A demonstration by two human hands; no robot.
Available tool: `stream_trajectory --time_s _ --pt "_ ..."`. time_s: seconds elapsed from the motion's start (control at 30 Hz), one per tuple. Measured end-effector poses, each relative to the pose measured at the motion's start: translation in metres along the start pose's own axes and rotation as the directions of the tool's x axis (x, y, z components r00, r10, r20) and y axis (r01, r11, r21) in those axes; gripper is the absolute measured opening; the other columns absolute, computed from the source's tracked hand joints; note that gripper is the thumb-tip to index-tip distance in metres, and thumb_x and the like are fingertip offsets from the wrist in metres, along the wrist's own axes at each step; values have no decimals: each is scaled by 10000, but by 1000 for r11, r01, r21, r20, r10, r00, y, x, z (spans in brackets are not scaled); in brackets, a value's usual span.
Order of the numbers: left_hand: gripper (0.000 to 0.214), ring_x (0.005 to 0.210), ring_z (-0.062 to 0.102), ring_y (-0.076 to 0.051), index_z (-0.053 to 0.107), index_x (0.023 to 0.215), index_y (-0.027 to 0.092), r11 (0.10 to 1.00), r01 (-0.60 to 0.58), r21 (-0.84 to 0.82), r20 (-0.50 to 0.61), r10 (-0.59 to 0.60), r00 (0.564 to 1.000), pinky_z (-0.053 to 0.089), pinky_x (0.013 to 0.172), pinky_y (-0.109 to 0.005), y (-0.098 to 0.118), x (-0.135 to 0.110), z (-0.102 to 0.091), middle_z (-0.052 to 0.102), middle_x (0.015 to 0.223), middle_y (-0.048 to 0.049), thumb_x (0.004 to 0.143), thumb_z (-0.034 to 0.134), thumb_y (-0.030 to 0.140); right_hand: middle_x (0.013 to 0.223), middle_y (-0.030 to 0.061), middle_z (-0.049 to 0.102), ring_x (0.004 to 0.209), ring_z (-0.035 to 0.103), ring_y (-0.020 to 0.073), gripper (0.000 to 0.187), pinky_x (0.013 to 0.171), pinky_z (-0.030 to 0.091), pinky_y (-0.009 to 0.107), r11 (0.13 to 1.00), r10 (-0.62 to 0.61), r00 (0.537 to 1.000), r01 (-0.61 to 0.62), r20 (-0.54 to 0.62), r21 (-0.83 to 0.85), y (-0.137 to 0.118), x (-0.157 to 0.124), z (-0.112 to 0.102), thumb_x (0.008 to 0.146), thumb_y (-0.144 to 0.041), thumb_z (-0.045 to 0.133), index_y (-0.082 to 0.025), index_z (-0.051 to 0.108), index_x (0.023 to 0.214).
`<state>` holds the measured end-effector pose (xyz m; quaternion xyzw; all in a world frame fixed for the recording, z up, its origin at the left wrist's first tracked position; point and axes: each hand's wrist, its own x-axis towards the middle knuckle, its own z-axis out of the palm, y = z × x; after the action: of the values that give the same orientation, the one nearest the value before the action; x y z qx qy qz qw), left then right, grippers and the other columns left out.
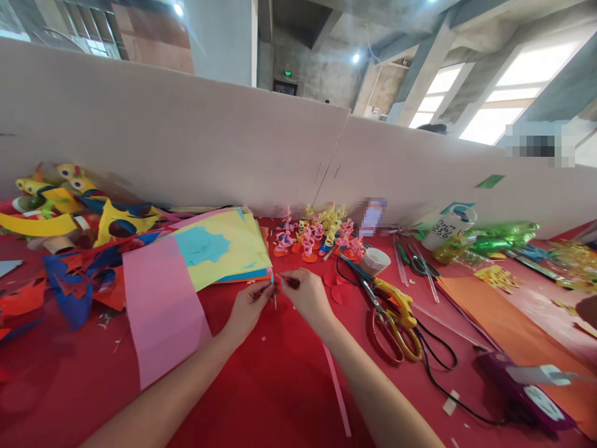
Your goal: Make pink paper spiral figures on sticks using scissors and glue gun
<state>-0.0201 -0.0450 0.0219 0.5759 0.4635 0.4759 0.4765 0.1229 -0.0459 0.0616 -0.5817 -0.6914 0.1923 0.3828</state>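
Note:
My left hand [250,306] is closed in a pinch above the red table [261,379]. Between its fingertips stands a thin stick [274,300], bluish-grey, with a bit of pink at its top. My right hand [305,294] is also pinched, its fingertips close beside the stick; whatever they hold is too small to make out. Left of my hands lies a pink paper sheet [163,311], overlapping a stack of yellow paper [237,242] with a blue jagged cutout [203,246] on it. A pink paper strip [336,392] lies by my right forearm.
Curled paper decorations [317,230] stand behind my hands, near a white paper cup [375,261]. To the right are scissors [387,317], a yellow glue gun [396,298], orange paper [508,336] and a purple device [522,392]. A white partition [186,137] rises behind; cut shapes [74,280] crowd the left.

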Motion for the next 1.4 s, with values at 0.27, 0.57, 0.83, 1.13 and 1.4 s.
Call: stream_trajectory --time_s 0.27,0.57,0.83,1.13,1.4 --pt "265 769 645 -204 716 820 178 999 8 -38 -1 -8 1000 498 707 -279 0 -1 0 723 770 -28 719 595 391 759 70 690 651 631 159 231 619 473 231 995 8 999 -13 50 102 -3 1 -1 731 -129 551 -139 737 869" --pt "289 814 658 -221 721 862 183 999 22 -26 27 -22 999 505 717 -288 2 -2 0 733 820 -45 732 586 403 757 57 700 666 642 172 223 610 488 245 982 28 995 -46 100 182 3 1 0 733 -169 556 -170 734 866" --pt "298 811 664 -226 726 856 181 1000 7 -11 26 -7 1000 509 733 -298 0 -2 0 736 811 -51 724 594 413 731 34 695 650 631 158 195 593 478 231 988 -6 994 -11 108 155 2 2 -2 738 -172 561 -191 728 838" --pt "286 787 650 -212 728 836 186 997 -24 67 11 23 1000 496 729 -284 0 -3 1 730 803 -40 755 563 405 805 52 686 723 634 151 177 661 492 242 976 -61 990 32 130 215 6 4 -9 766 -245 581 -160 693 875" --pt "267 587 599 -164 689 659 180 997 -58 46 19 57 998 474 578 -243 5 -5 2 661 601 -7 735 571 407 721 14 647 652 603 138 110 637 489 242 954 -21 997 -4 77 300 7 1 7 704 -254 643 -167 644 771"
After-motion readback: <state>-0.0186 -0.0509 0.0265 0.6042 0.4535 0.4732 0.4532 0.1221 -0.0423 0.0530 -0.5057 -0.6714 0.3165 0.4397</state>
